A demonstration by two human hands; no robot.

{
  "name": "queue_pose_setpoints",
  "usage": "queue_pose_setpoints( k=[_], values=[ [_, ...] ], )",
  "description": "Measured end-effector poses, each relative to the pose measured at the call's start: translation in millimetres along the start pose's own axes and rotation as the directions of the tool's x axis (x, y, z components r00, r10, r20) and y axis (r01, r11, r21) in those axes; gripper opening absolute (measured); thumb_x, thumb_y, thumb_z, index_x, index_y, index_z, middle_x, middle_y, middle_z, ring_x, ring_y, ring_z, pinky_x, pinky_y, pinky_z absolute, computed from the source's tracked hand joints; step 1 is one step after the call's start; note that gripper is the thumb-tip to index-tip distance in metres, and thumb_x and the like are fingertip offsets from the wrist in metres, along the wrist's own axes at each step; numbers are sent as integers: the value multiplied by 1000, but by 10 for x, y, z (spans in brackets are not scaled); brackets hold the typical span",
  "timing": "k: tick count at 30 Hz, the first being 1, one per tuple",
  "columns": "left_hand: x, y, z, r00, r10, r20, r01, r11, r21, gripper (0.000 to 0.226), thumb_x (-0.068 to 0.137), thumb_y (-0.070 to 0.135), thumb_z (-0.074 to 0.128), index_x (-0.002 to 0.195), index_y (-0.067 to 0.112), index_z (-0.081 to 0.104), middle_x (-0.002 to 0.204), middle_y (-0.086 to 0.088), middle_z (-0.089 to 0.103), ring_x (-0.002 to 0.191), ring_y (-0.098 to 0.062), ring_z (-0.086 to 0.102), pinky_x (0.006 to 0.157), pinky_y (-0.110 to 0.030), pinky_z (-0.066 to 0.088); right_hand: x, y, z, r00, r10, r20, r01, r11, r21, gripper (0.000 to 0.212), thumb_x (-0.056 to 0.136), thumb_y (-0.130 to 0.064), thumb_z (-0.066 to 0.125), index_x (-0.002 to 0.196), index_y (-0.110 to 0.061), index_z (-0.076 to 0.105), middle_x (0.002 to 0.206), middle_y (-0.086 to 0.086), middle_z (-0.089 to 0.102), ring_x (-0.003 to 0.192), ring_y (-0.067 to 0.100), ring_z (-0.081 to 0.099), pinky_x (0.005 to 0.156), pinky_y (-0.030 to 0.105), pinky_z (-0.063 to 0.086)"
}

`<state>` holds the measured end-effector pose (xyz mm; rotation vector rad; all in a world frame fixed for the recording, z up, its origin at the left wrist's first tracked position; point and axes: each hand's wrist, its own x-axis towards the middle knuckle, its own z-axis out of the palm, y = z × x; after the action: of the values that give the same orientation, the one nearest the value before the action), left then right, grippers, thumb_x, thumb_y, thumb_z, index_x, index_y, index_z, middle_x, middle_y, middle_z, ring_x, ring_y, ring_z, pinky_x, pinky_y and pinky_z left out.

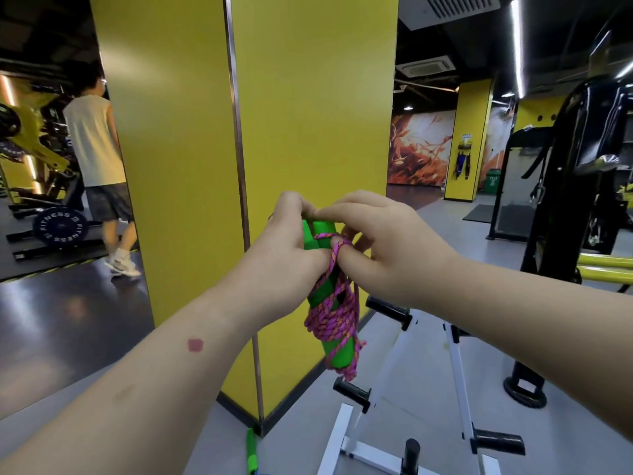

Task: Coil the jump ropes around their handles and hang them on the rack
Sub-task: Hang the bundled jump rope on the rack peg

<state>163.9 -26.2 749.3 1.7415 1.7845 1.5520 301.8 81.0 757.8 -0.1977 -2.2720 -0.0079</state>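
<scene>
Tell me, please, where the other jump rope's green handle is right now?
In the head view it lies on the grey floor at the bottom centre, green handle at the foot of the yellow pillar, just left of the white rack.

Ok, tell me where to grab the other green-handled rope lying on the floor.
Take the green handle around its middle, coming from above. It lies along the floor at the foot of the yellow pillar, beside the white rack, so its upper side is the open one.
</scene>
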Motion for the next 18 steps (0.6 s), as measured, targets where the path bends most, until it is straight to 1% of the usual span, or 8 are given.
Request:
queue_pose_setpoints(
  k=[4, 7, 8, 9, 11, 12, 15, 18],
  values=[
    [-34, 57, 12, 999, -29, 23, 34, 972, -232, 37, 76, 15, 53, 106, 25, 35, 97, -3, 47, 76, -19, 44, 62, -34, 37, 63, -67, -30, 997, 34, -70, -32, 999, 35, 33, 81, -33, 52, 101, -16, 71, 86, -4, 59, 70, 8, 54, 64, 23, 45],
    [-38, 36, 49, 998, -45, 43, 61, 816, -575, 39, 69, 8, 48, 105, 21, 40, 100, -7, 49, 82, -22, 48, 69, -38, 38, 90, -41, -39, 993, 75, -88, -73, 997, 20, 17, 86, -28, 57, 93, -17, 68, 81, -7, 58, 70, 9, 52, 63, 23, 39],
    [-26, 17, 60, 998, -28, 59, 58, 799, -599, 44, 67, 7, 52, 106, 22, 41, 101, -7, 52, 83, -23, 50, 68, -37, 40, 86, -14, -42, 991, 89, -103, -88, 996, 14, 13, 89, -25, 58, 91, -16, 67, 78, -11, 56, 70, 9, 49, 62, 23, 36],
    [-10, 4, 71, 998, -4, 70, 42, 836, -547, 51, 64, 9, 60, 109, 26, 43, 105, -5, 55, 87, -24, 55, 71, -38, 45, 82, 15, -50, 987, 104, -126, -103, 995, 11, 12, 91, -23, 58, 90, -15, 67, 76, -16, 53, 70, 8, 46, 60, 20, 34],
    [-26, -22, 102, 996, 52, 78, -19, 927, -376, 67, 62, 21, 79, 118, 36, 45, 122, -2, 61, 102, -28, 67, 85, -45, 57, 81, 64, -75, 977, 130, -167, -131, 991, 6, 13, 95, -24, 58, 89, -14, 65, 74, -20, 49, 68, 8, 42, 59, 11, 32],
    [-34, -27, 113, 996, 61, 58, -36, 934, -355, 72, 63, 22, 84, 122, 37, 47, 127, -2, 61, 107, -24, 69, 90, -45, 58, 78, 82, -89, 974, 137, -183, -140, 990, -2, 14, 96, -25, 58, 90, -14, 64, 74, -20, 49, 68, 7, 42, 60, 9, 32],
    [-39, -42, 139, 996, 89, -11, -85, 903, -421, 66, 75, 2, 82, 128, 30, 54, 124, -2, 64, 107, -12, 70, 90, -36, 59, 61, 119, -108, 973, 128, -195, -135, 990, -27, 15, 97, -26, 57, 91, -13, 61, 77, -16, 48, 71, 7, 43, 60, 15, 32],
    [-53, -66, 160, 993, 104, -64, -121, 917, -379, 60, 86, -13, 72, 125, 32, 60, 119, 2, 65, 104, -15, 72, 90, -41, 61, 38, 124, -87, 985, 100, -144, -108, 993, -53, 12, 97, -26, 57, 94, -14, 58, 85, -6, 51, 73, 8, 46, 65, 23, 36]
  ],
)
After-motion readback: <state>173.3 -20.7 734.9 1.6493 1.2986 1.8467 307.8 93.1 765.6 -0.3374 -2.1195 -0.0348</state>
